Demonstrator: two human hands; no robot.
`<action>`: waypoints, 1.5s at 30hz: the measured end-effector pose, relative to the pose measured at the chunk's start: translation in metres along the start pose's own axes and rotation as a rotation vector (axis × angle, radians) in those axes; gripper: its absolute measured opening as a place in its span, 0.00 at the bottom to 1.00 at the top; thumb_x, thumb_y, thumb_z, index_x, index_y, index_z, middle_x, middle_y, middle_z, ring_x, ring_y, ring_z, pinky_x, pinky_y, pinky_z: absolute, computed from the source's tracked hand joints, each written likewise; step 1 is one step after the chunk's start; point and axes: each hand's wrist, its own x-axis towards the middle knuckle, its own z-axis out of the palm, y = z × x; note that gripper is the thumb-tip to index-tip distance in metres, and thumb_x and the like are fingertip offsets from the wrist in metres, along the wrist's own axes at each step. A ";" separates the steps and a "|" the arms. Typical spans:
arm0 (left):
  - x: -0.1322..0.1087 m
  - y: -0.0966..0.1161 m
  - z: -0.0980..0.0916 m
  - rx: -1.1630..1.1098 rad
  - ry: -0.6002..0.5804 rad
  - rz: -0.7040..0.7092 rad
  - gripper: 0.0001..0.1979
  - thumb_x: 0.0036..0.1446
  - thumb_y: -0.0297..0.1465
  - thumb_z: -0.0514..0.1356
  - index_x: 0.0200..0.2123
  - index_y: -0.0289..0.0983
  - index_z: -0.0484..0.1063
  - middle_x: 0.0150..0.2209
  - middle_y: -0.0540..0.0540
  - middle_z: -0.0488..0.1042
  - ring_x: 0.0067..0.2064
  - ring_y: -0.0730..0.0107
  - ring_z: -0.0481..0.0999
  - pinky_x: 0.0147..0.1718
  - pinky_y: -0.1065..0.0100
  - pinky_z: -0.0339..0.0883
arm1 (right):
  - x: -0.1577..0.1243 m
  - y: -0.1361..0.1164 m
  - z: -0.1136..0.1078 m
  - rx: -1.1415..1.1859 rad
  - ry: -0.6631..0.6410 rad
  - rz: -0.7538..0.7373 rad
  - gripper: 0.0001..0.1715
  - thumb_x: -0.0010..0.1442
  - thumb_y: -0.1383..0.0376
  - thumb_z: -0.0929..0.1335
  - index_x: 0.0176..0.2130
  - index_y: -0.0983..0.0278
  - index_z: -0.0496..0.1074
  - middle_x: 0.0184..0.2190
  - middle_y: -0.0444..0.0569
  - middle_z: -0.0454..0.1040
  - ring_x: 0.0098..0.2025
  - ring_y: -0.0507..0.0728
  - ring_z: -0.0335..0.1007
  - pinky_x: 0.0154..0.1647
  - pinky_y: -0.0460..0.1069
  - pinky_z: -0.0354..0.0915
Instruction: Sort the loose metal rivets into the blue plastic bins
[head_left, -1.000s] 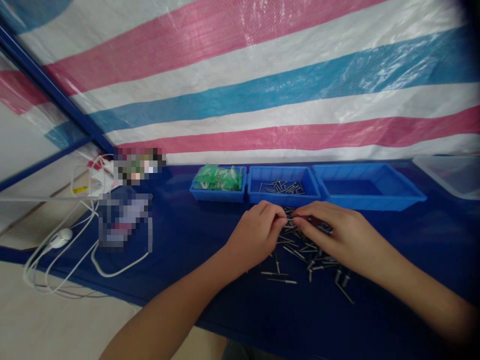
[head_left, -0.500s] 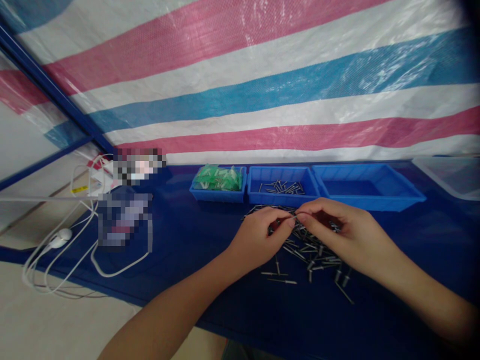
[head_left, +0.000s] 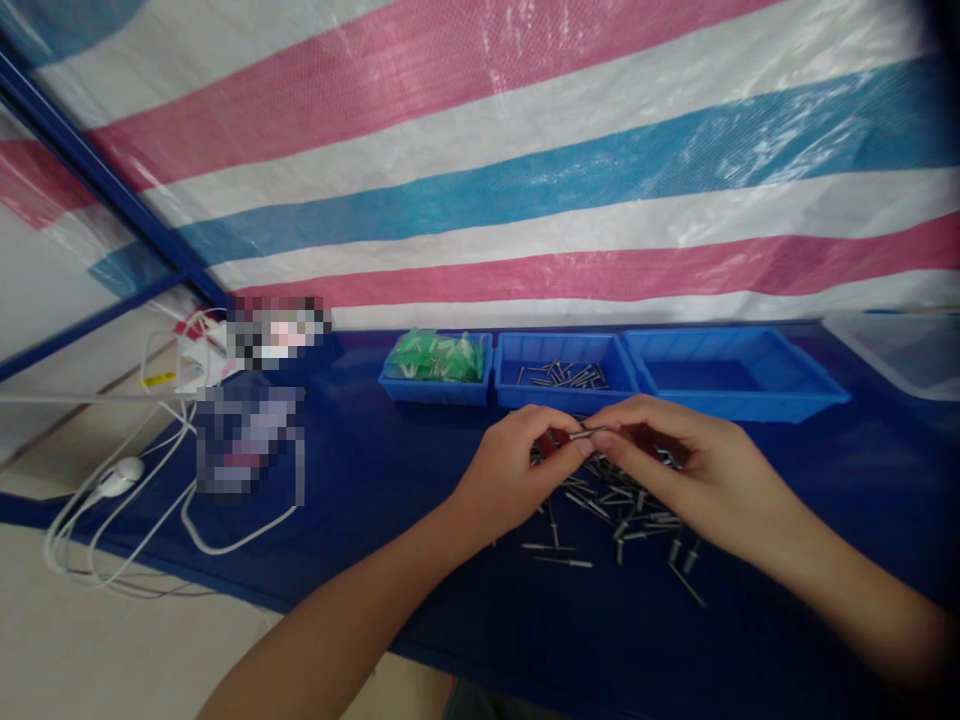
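Observation:
A thin silvery blind rivet [head_left: 586, 434] lies roughly level between my two hands. My left hand [head_left: 525, 460] pinches it between thumb and forefinger. From the other side my right hand [head_left: 686, 450] also grips it, its thumb and fingertips almost touching those of the left. Beneath both hands a loose heap of blind rivets [head_left: 626, 505] is spread on the blue table [head_left: 480, 615], partly covered by my fingers. A few stray rivets [head_left: 562, 562] lie nearer the front edge.
Behind the heap stand three blue bins: one with green-and-clear plastic packets [head_left: 435, 357], a middle bin [head_left: 559, 350] with several rivets, and a longer bin [head_left: 739, 375] on the right. A clear plastic container [head_left: 907, 350] is at far right. White cables [head_left: 187, 520] run along the left.
My left fingers have shifted slightly up and left, and more of the rivet shows between the hands. My right hand has barely moved.

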 end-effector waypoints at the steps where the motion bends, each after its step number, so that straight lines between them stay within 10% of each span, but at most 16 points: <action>1: 0.000 0.000 -0.001 -0.002 0.010 -0.004 0.08 0.59 0.35 0.60 0.37 0.36 0.74 0.34 0.49 0.75 0.32 0.74 0.71 0.34 0.72 0.65 | 0.000 0.000 0.000 -0.005 -0.001 -0.005 0.10 0.62 0.58 0.66 0.39 0.60 0.74 0.34 0.48 0.77 0.32 0.54 0.72 0.29 0.48 0.66; 12: -0.001 -0.002 -0.005 0.040 -0.010 -0.014 0.12 0.62 0.36 0.56 0.44 0.36 0.71 0.36 0.48 0.76 0.32 0.74 0.72 0.34 0.72 0.66 | 0.008 0.004 -0.005 -0.294 0.120 -0.128 0.10 0.64 0.61 0.63 0.39 0.60 0.73 0.36 0.50 0.77 0.38 0.58 0.73 0.39 0.53 0.67; 22: -0.005 -0.009 -0.006 0.578 -0.238 0.217 0.12 0.62 0.38 0.56 0.44 0.40 0.75 0.42 0.46 0.74 0.43 0.65 0.71 0.41 0.65 0.62 | 0.053 0.023 0.001 -0.889 0.144 -0.204 0.19 0.66 0.61 0.59 0.38 0.67 0.75 0.32 0.58 0.75 0.37 0.65 0.69 0.38 0.57 0.63; 45: -0.005 -0.009 -0.003 0.729 -0.315 0.242 0.10 0.63 0.38 0.56 0.40 0.41 0.75 0.41 0.49 0.72 0.44 0.66 0.69 0.39 0.65 0.58 | -0.001 0.012 0.001 -0.453 0.021 -0.177 0.08 0.63 0.63 0.65 0.37 0.63 0.72 0.36 0.49 0.77 0.38 0.59 0.71 0.43 0.55 0.64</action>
